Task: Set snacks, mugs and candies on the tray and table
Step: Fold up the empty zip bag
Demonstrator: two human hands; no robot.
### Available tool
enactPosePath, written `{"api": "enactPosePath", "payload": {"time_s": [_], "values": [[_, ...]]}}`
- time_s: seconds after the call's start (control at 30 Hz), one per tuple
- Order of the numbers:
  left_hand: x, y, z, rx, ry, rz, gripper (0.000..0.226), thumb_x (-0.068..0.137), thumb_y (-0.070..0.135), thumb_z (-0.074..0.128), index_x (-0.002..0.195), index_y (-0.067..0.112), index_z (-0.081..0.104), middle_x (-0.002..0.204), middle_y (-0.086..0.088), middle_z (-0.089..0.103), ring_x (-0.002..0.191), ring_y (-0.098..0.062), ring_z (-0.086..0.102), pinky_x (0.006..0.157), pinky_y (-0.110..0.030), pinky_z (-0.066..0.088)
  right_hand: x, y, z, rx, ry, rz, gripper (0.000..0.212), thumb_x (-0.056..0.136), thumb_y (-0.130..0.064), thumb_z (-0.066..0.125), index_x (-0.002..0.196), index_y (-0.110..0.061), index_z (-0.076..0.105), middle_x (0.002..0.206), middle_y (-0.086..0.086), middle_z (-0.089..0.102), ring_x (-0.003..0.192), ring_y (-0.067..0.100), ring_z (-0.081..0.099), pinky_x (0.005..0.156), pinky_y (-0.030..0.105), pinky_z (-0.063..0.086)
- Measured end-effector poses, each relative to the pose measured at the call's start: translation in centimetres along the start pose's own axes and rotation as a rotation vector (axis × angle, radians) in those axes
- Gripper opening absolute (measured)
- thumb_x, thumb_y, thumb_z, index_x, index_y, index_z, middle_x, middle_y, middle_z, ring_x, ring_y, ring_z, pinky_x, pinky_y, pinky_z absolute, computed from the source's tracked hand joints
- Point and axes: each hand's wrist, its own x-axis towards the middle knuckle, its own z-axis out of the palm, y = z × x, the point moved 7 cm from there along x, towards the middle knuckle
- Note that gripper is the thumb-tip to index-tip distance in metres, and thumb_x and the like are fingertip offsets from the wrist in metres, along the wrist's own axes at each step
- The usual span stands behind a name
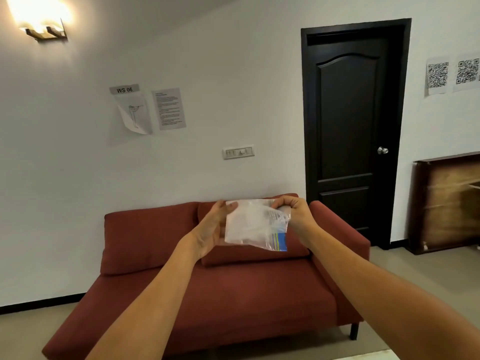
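A: We record both hands raised: the right hand pinches a clear plastic zip bag by its top; the left hand holds its side, fingers loosely curled.

B: Beyond, we note a dark red fabric sofa, white wall, and closed black panelled door.

Two bare forearms come in from the bottom edge, both uncovered all the way: no sleeve, cuff or glove in view. Left hand is bare, w/ no ring, band or watch showing on fingers or wrist. Right hand is also bare; no watch or bracelet at the wrist, and its fingers are too bunched to tell if there's a ring. Nails look short and unpainted where seen, though small and soft in detail. No marks, tape or bandage visible on either arm. Upper arms, shoulders and clothing are out of frame.
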Motion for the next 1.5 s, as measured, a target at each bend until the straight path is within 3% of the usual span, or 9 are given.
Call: {"api": "enactPosePath", "payload": {"time_s": [0.23, 0.43, 0.6, 0.77, 0.83, 0.93, 1.27, 1.4, 1.5], "values": [[0.3, -1.6, 0.3, 0.191, 0.040, 0.009, 0.035, 0.087, 0.028, 0.078, 0.120, 0.020, 0.069, 0.114, -0.005, 0.076, 0.101, -0.022, 0.075, 0.079, -0.037, 0.060, -1.0, -1.3, -0.3, -0.203, 0.037, 0.006, 0.042, 0.081, 0.023, 0.053, 0.081, -0.010, 0.078, 0.093, 0.008, 0.077, 0.092, 0.027, 0.070, 0.076, 0.032, 0.059], [0.5, -0.6, 0.1, 0.355, -0.030, 0.076, 0.040, 0.092, 0.006, 0.068, 0.128, 0.025, 0.063, 0.116, -0.001, 0.075, 0.103, -0.019, 0.073, 0.084, -0.033, 0.059, -2.2, -3.1, -2.4, -0.115, -0.323, 0.315, 0.056, 0.082, -0.028, 0.059, 0.137, -0.019, 0.056, 0.133, 0.007, 0.067, 0.125, 0.024, 0.061, 0.106, 0.044, 0.043], [1.9, 0.6, 3.7, 0.479, -0.185, 0.153, 0.045, 0.088, 0.007, 0.074, 0.128, 0.025, 0.065, 0.115, 0.002, 0.075, 0.107, -0.015, 0.071, 0.085, -0.024, 0.058, -3.0, -4.8, -1.8, -0.615, -0.390, 0.335, 0.067, 0.077, -0.031, 0.084, 0.137, -0.025, 0.057, 0.124, -0.004, 0.071, 0.113, 0.014, 0.068, 0.100, 0.036, 0.054], [3.2, 1.7, 5.0, 0.859, 0.323, 0.337, 0.069, 0.080, 0.028, 0.076, 0.143, 0.024, 0.048, 0.123, 0.006, 0.058, 0.119, -0.015, 0.053, 0.102, -0.037, 0.047, -4.0, -4.4, -4.0, -0.848, 0.031, 0.170, 0.011, 0.079, -0.016, 0.079, 0.083, -0.020, 0.070, 0.076, -0.007, 0.069, 0.075, 0.013, 0.070, 0.060, 0.011, 0.053], [2.0, 2.0, 6.2, 0.726, 0.517, 0.413, 0.054, 0.077, 0.053, 0.071, 0.123, 0.026, 0.058, 0.106, 0.011, 0.063, 0.101, -0.011, 0.060, 0.087, -0.033, 0.050, -5.1, -5.8, -4.7, -1.017, 0.358, -0.024, 0.025, 0.079, -0.019, 0.073, 0.065, -0.028, 0.053, 0.061, -0.015, 0.055, 0.055, 0.004, 0.055, 0.043, 0.010, 0.035], [2.6, 0.2, 9.9, 0.309, 0.246, 0.232, 0.068, 0.069, 0.081, 0.067, 0.112, 0.029, 0.064, 0.106, 0.011, 0.069, 0.100, -0.009, 0.066, 0.084, -0.031, 0.055, -7.2, -7.1, -3.5, -1.122, 0.590, -0.295, 0.001, 0.082, -0.021, 0.066, 0.083, -0.021, 0.065, 0.079, -0.008, 0.064, 0.062, 0.006, 0.055, 0.056, 0.019, 0.039], [3.4, -1.4, 9.3, 0.045, 0.049, 0.167, 0.028, 0.100, 0.033, 0.052, 0.118, 0.025, 0.072, 0.109, 0.001, 0.078, 0.102, -0.018, 0.074, 0.086, -0.037, 0.060, -7.8, -6.9, -0.5, -1.106, 0.232, -0.361, 0.067, 0.074, -0.059, 0.069, 0.132, -0.027, 0.057, 0.129, -0.006, 0.057, 0.113, 0.011, 0.053, 0.100, 0.038, 0.045], [3.3, -1.8, 9.8, 0.011, -0.151, 0.088, 0.037, 0.095, 0.037, 0.046, 0.117, 0.028, 0.074, 0.115, -0.004, 0.076, 0.105, -0.024, 0.073, 0.083, -0.045, 0.060, -6.3, -6.6, -4.8, -0.643, 0.142, 0.059, 0.115, 0.066, -0.043, 0.088, 0.158, -0.033, 0.019, 0.161, -0.008, 0.032, 0.141, 0.013, 0.034, 0.117, 0.042, 0.032], [3.0, -2.0, 11.5, 0.014, -0.243, 0.066, 0.034, 0.094, 0.037, 0.051, 0.118, 0.028, 0.074, 0.117, -0.005, 0.075, 0.107, -0.025, 0.072, 0.077, -0.039, 0.059, -6.8, -5.3, -6.4, -0.345, -0.153, 0.317, 0.077, 0.066, -0.031, 0.093, 0.136, -0.030, 0.059, 0.131, 0.001, 0.068, 0.119, 0.023, 0.067, 0.097, 0.044, 0.057]]}}
